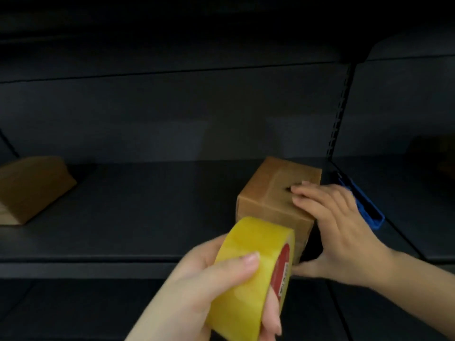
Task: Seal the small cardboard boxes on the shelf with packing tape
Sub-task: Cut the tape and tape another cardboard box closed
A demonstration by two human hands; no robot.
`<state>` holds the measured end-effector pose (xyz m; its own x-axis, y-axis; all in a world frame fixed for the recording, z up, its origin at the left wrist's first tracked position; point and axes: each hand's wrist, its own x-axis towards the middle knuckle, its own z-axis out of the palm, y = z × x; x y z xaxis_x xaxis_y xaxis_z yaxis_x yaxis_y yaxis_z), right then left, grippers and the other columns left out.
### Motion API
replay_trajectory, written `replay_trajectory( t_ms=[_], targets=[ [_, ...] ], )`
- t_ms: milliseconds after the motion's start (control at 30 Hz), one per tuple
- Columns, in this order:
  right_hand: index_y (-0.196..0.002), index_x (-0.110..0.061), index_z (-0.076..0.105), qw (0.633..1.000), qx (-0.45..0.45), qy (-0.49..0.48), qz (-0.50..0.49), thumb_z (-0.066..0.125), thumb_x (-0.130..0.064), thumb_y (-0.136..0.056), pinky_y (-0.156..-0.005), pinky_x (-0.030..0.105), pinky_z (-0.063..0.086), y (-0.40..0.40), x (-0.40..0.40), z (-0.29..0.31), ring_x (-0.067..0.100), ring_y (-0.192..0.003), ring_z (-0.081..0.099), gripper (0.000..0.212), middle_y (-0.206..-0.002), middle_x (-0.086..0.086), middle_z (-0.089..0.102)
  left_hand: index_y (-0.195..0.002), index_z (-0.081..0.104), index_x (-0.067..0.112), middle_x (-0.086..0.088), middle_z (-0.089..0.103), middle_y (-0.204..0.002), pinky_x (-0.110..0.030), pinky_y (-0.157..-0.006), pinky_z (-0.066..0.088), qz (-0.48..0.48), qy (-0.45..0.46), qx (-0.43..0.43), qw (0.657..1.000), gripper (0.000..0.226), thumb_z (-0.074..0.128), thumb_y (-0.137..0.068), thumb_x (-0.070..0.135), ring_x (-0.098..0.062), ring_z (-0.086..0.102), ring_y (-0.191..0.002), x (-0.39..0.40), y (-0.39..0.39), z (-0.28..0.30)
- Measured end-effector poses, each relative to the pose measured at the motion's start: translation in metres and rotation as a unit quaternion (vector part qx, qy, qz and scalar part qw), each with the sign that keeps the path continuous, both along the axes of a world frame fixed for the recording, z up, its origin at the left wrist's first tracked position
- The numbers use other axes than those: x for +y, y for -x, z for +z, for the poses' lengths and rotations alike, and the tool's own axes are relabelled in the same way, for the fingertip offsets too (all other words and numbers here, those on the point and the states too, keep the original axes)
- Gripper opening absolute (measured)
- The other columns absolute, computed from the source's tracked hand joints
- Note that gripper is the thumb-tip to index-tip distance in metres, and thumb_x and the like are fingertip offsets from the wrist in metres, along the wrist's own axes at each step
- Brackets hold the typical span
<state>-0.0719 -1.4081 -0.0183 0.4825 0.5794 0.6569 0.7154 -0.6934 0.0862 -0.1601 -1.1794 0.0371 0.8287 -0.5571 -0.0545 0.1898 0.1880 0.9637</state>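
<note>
On the dark metal shelf [147,217], toward its right end, stands a small cardboard box [275,193] with its top flaps folded down and a strip of tape running along the middle seam. The right hand [339,230] steadies this box from the right: its fingers [310,195] lie fairly straight across the top, their tips reaching near the seam, while the thumb reaches under the front lower corner near the shelf's front edge, so that the hand brackets the box between fingers and thumb. In front of the box, nearer the camera and partly covering its front left face, the left hand [211,286] holds a roll of yellowish packing tape [256,274]. The thumb presses on the outer band of the roll and the other fingers curl round its lower side, so the grip is firm. The roll is tilted, its red core label facing right toward the box. Whether a loose end of tape runs from the roll to the box cannot be told.

Just right of the box, beside the right hand, a blue plastic piece [366,207] runs along the slanted shelf bracket. Far to the left on the same shelf lies a second cardboard box [34,188], tilted and cut off by the frame's edge. A slotted upright [339,112] rises behind the first box, against the dark back panel.
</note>
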Motion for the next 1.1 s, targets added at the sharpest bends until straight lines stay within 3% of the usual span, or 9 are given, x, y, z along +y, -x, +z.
replay_trajectory(
  t_ms=[67, 233, 433, 567, 700, 833, 933, 1100],
  targets=[
    [-0.128, -0.011, 0.035, 1.0, -0.018, 0.006, -0.007, 0.062, -0.075, -0.061, -0.101, 0.042, 0.027, 0.0, 0.0, 0.002, 0.027, -0.123, 0.041, 0.097, -0.132, 0.01, 0.04, -0.097, 0.064, 0.003, -0.008, 0.066, -0.056, -0.027, -0.052, 0.052, -0.015, 0.069, -0.001, 0.998, 0.038, 0.066, -0.073, 0.033, -0.018, 0.061, -0.046, 0.0, 0.0, 0.0],
    [-0.122, -0.006, 0.042, 0.995, -0.09, 0.052, -0.005, 0.062, -0.075, -0.061, -0.089, 0.046, 0.039, -0.005, 0.0, 0.015, 0.031, -0.109, 0.058, 0.094, -0.117, 0.016, 0.063, -0.094, 0.06, 0.001, -0.006, 0.067, -0.057, -0.029, -0.052, 0.052, -0.002, 0.047, -0.025, 0.999, 0.039, 0.065, -0.076, 0.035, -0.018, 0.062, -0.046, 0.003, 0.0, 0.007],
    [-0.108, -0.003, 0.049, 0.995, -0.095, 0.041, 0.0, 0.053, -0.079, -0.06, -0.079, 0.039, 0.042, -0.022, -0.001, 0.044, 0.029, -0.086, 0.066, 0.09, -0.099, 0.015, 0.068, -0.099, 0.061, 0.0, -0.009, 0.069, -0.067, -0.032, -0.063, 0.055, 0.023, 0.039, -0.074, 0.996, 0.034, 0.061, -0.074, 0.023, -0.022, 0.066, -0.06, -0.005, -0.006, 0.016],
    [-0.1, 0.003, 0.057, 0.999, -0.046, -0.009, 0.008, 0.059, -0.075, -0.051, -0.076, 0.032, 0.04, -0.038, 0.005, 0.055, 0.027, -0.077, 0.064, 0.092, -0.088, 0.011, 0.065, -0.088, 0.065, 0.008, -0.008, 0.07, -0.066, -0.029, -0.059, 0.055, 0.072, 0.019, -0.12, 0.99, 0.02, 0.06, -0.076, 0.023, -0.022, 0.068, -0.062, -0.015, -0.016, 0.027],
    [-0.108, -0.005, 0.048, 0.993, 0.047, -0.11, -0.011, 0.059, -0.074, -0.047, -0.07, 0.028, 0.043, -0.062, -0.001, 0.068, 0.023, -0.076, 0.061, 0.092, -0.088, -0.003, 0.057, -0.087, 0.065, 0.006, -0.012, 0.069, -0.064, -0.03, -0.057, 0.054, 0.077, 0.028, -0.095, 0.992, 0.034, 0.053, -0.08, 0.037, -0.024, 0.067, -0.058, -0.017, -0.025, 0.035],
    [-0.109, -0.018, 0.038, 0.965, 0.152, -0.212, 0.029, 0.051, -0.088, -0.05, -0.069, 0.026, 0.045, -0.088, -0.01, 0.066, 0.008, -0.083, 0.056, 0.093, -0.091, -0.015, 0.051, -0.084, 0.067, 0.011, -0.012, 0.068, -0.061, -0.033, -0.059, 0.056, 0.081, 0.028, -0.086, 0.993, 0.034, 0.056, -0.076, 0.042, -0.026, 0.067, -0.056, -0.019, -0.031, 0.035],
    [-0.107, -0.014, 0.038, 0.951, 0.174, -0.252, 0.04, 0.046, -0.09, -0.053, -0.067, 0.022, 0.044, -0.102, -0.006, 0.057, 0.009, -0.082, 0.057, 0.094, -0.09, -0.012, 0.052, -0.089, 0.065, 0.008, -0.012, 0.067, -0.06, -0.036, -0.061, 0.056, 0.104, 0.025, -0.066, 0.992, 0.036, 0.058, -0.082, 0.042, -0.025, 0.066, -0.055, -0.027, -0.039, 0.031],
    [-0.109, -0.01, 0.044, 0.886, 0.273, -0.371, 0.045, 0.041, -0.09, -0.055, -0.067, 0.012, 0.044, -0.121, 0.003, 0.044, 0.002, -0.085, 0.056, 0.097, -0.094, -0.009, 0.056, -0.096, 0.064, 0.012, -0.01, 0.067, -0.058, -0.035, -0.06, 0.056, 0.135, -0.012, -0.061, 0.989, 0.042, 0.053, -0.075, 0.047, -0.022, 0.065, -0.053, -0.041, -0.048, 0.024]
  ],
)
